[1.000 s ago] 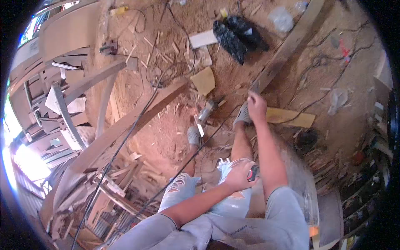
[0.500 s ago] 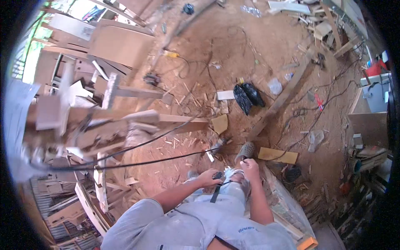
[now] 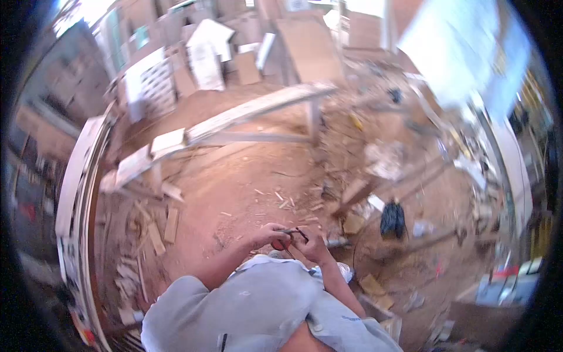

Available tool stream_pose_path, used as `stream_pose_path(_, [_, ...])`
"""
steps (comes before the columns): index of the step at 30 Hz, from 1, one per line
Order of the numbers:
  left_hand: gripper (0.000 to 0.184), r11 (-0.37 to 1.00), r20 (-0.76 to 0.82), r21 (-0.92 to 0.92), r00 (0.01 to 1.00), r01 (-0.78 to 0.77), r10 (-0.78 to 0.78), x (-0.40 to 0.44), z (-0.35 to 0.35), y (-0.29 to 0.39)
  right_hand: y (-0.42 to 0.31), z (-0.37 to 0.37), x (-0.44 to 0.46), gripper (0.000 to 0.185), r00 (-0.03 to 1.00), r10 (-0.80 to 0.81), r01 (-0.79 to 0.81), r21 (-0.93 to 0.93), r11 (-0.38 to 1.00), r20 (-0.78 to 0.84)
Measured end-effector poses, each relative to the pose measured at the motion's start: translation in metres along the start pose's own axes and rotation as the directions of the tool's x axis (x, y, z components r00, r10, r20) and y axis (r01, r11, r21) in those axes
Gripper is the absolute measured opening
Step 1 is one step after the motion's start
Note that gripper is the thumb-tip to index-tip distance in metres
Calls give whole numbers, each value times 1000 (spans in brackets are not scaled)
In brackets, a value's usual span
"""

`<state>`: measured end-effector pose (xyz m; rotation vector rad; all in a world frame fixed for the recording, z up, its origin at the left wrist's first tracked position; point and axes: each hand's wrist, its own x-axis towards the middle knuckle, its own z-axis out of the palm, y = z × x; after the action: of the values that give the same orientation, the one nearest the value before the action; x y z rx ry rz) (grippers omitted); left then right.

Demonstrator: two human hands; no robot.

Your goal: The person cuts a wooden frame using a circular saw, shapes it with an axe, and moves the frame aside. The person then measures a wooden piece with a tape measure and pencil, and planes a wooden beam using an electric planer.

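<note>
My left hand (image 3: 273, 234) and my right hand (image 3: 315, 245) are close together in front of my grey shirt, low in the middle of the view. Between them runs a small dark strap-like thing (image 3: 297, 231); its exact kind is too blurred to make out. The fingers of both hands are closed on it. Something reddish shows just under my left hand, partly hidden by the fingers. Wood chips lie on the dirt floor beyond my hands.
A long wooden trestle (image 3: 252, 111) crosses ahead, with boards leaning behind it. Stacked planks (image 3: 82, 176) stand at the left. At the right are a black plastic bag (image 3: 393, 220), a pale hanging sheet (image 3: 463, 53) and scattered wood scraps.
The view has swung to the left, bringing the trestle ahead of me. My hands, apart before with a dark thing and black strap at the left one, have come closer together.
</note>
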<state>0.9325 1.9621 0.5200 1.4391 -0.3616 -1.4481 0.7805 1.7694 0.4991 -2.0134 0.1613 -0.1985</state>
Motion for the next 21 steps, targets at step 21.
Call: stream_pose_path(21, [37,888,-654,-320,755,-331,46,-247,-319,-108,-182,327,359,18,699,47,-303,236,923,713])
